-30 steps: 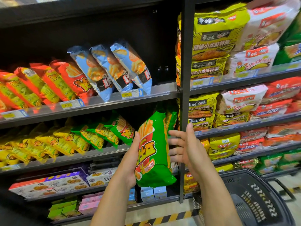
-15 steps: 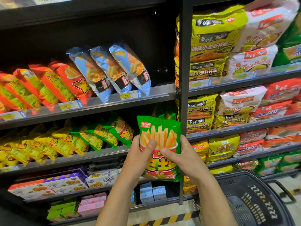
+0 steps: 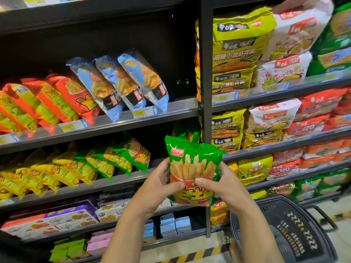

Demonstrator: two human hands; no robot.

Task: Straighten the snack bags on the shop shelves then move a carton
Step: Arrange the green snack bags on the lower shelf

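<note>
Currently the green fries bag (image 3: 193, 171) is held upright, clear of the shelf front, left hand (image 3: 161, 188) and right hand (image 3: 224, 186) gripping its sides, thumbs pressed on the front. Likely light, puffy, slick film with fragile contents; hold by the side edges, minimal squeeze.

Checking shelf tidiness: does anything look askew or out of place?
The blue snack bags on the upper shelf lean leftward, not upright. A green fries bag is off the shelf, held by the left hand and right hand.
</note>
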